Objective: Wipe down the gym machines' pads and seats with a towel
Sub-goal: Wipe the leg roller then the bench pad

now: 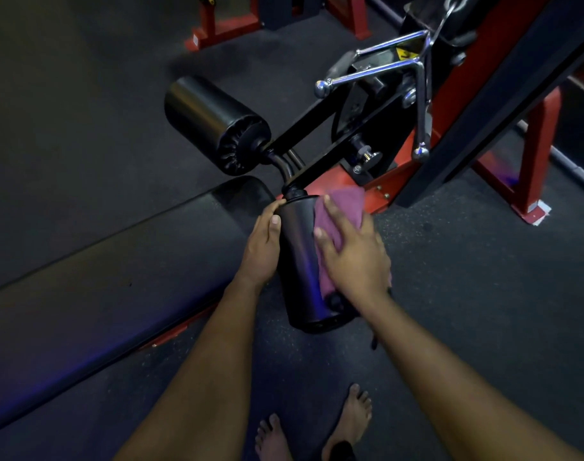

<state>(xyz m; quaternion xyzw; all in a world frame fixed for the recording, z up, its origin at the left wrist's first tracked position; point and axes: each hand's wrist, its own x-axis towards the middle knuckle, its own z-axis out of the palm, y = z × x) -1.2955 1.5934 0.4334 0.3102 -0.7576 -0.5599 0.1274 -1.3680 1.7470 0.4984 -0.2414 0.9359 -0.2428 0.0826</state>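
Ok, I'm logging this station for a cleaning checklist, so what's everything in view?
near roller pad: one, black, centre, under both hands
far roller pad: one, black, upper left
bench pad: one, black, left
towel: one, purple, on the near roller pad
chrome handles: one set, silver, upper right
machine frame: one, red and black, right
floor: one, dark, all around
left hand: one, holds the near roller pad's left side
right hand: one, fingers flat, pressing the towel
bare feet: two, bottom edge

Towel (337,224) on near roller pad (300,261), bench (101,277) left.
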